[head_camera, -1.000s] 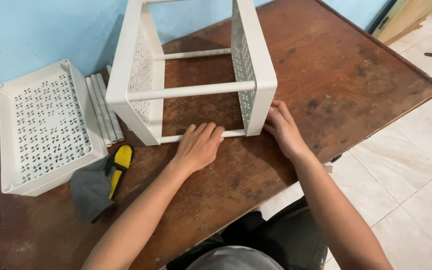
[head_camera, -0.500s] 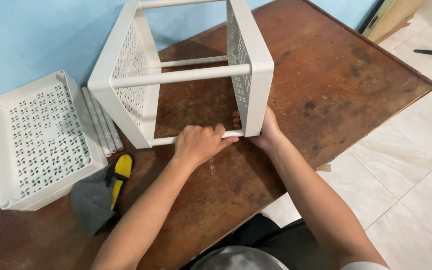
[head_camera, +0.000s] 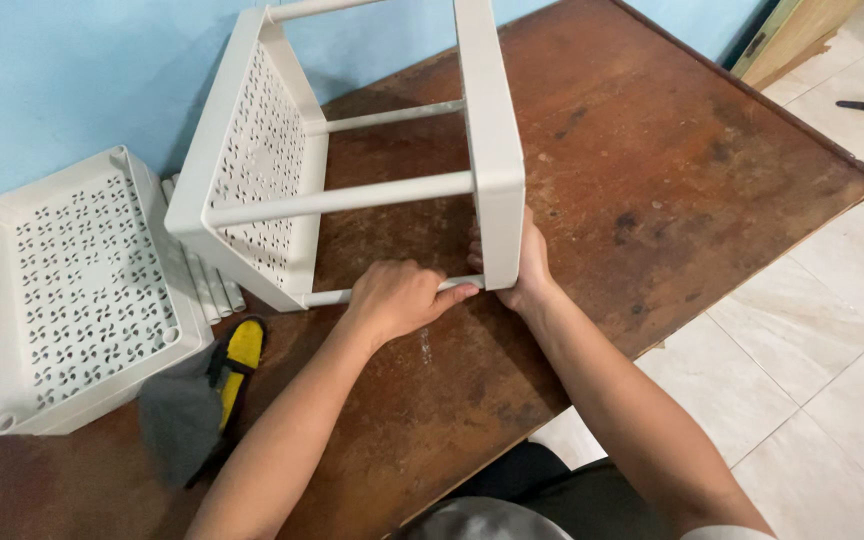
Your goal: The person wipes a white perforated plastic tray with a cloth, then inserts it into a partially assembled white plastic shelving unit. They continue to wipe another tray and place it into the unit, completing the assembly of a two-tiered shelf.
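Note:
A white plastic rack (head_camera: 352,150) lies on its side on the brown wooden table (head_camera: 652,170): two perforated shelf trays joined by white tubes. My left hand (head_camera: 402,298) is wrapped around the lowest front tube (head_camera: 327,296) near its right end. My right hand (head_camera: 522,270) grips the bottom corner of the right-hand shelf tray (head_camera: 492,130), where that tube meets it. The two hands are almost touching.
A third white perforated tray (head_camera: 77,290) lies at the table's left end beside a blue wall. Several loose white tubes (head_camera: 212,290) rest between it and the rack. A yellow-and-black tool (head_camera: 237,355) and a grey cloth (head_camera: 177,410) lie near the front left. Tiled floor lies right.
Both hands moved from resting flat on the table to gripping the rack's lower tube and right tray corner. The rack has tilted and shifted slightly left.

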